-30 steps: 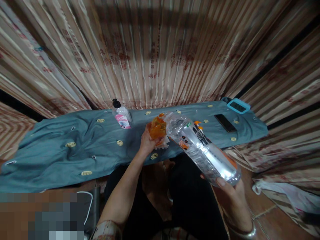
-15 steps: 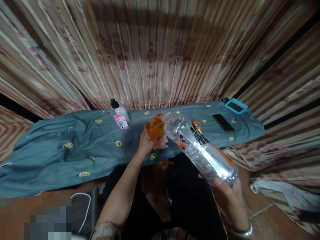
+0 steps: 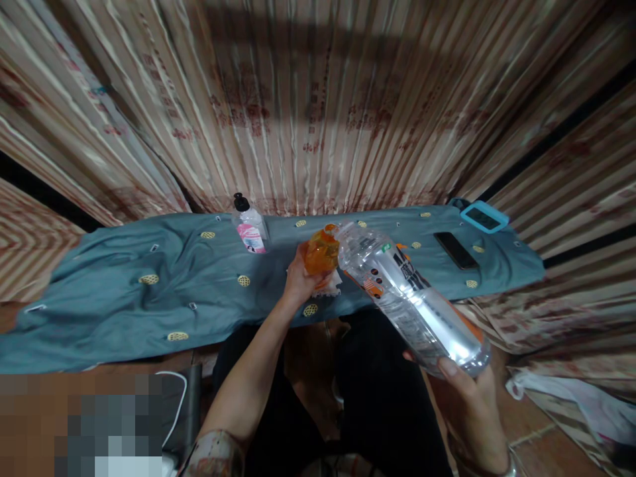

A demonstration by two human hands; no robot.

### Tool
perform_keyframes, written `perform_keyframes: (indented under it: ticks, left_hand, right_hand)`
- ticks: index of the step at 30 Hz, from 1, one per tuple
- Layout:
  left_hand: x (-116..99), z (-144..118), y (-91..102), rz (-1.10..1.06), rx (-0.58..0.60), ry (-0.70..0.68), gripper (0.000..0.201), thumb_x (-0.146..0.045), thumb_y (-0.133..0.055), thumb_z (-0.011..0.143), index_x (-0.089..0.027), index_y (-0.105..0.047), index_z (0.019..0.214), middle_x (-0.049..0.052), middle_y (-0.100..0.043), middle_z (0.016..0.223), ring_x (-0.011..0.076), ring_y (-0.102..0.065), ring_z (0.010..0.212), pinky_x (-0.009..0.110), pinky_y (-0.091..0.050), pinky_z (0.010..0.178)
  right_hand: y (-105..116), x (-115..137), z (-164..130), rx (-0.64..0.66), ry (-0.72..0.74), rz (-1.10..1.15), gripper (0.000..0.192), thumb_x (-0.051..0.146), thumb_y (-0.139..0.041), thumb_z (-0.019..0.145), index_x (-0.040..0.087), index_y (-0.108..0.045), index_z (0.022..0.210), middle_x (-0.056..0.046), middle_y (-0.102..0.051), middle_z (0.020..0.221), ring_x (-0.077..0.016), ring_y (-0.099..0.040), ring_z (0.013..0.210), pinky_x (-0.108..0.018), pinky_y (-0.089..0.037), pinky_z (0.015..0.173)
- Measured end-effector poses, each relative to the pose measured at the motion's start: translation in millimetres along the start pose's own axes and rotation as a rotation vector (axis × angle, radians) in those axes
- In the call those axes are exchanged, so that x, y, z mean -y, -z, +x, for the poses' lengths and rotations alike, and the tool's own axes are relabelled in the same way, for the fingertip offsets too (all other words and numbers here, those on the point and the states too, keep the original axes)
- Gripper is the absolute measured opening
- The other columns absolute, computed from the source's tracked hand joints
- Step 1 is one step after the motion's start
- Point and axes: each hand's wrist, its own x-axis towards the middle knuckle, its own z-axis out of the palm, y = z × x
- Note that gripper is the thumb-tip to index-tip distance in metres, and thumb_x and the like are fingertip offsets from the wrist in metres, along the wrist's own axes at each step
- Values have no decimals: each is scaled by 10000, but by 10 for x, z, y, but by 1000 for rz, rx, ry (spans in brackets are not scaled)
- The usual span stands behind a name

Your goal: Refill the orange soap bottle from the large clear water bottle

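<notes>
Both hands are occupied: the left hand (image 3: 299, 278) is wrapped around a small orange container (image 3: 320, 255), while the right hand (image 3: 470, 391) grips the base end of a large clear bottle (image 3: 422, 305), its thumb pressed along the upper side. The bottle slants from the right hand up toward the left one, its neck at the mouth of the orange container just beyond the left fingers; whether the two rims touch is too small to tell. A silvery label with dark lettering and orange patches wraps the bottle. Just below the left hand's grip, a whitish scrap with a ragged edge (image 3: 332, 286) shows against the grey-green cloth (image 3: 114, 298), which spreads out under and beyond both hands. Farther out and to the left of the left hand stands a transparent bottle with a black top (image 3: 251, 235) and a pink-and-white label. Beyond the right hand a dark phone (image 3: 456, 250) lies flat, and past it, farther right, is a blue-framed device (image 3: 484, 217). A small orange item (image 3: 403, 246) peeks out behind the clear bottle, between the hands and the phone. Striped curtains (image 3: 298, 86) hang beyond everything, and dark trousers (image 3: 387, 397) show between the forearms.
</notes>
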Motion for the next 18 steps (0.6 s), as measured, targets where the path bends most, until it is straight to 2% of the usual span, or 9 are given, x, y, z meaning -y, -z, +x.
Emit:
perform_keyframes:
  ticks: [7,18]
  left_hand:
    - [-24,12,-4,-31,-4,-29,734,-296,-869,621,-191,-532,1265,111,-737,1227,307,-713,1143,441,-547,1030]
    - [24,18,-29,-91,-6,-22,724,-275,-859,620,-207,-538,1265,94,-728,1218,294,-704,1143,430,-540,1036]
  right_hand:
    - [16,-4,11,27,17,-34,618,311,-852,807,327,-678,1400,-60,-606,1530,-254,-683,1076,-270,-685,663]
    - [-6,-13,21,18,31,-61,634,318,-856,789,324,-680,1398,-84,-639,1495,-272,-706,1040,-312,-665,638]
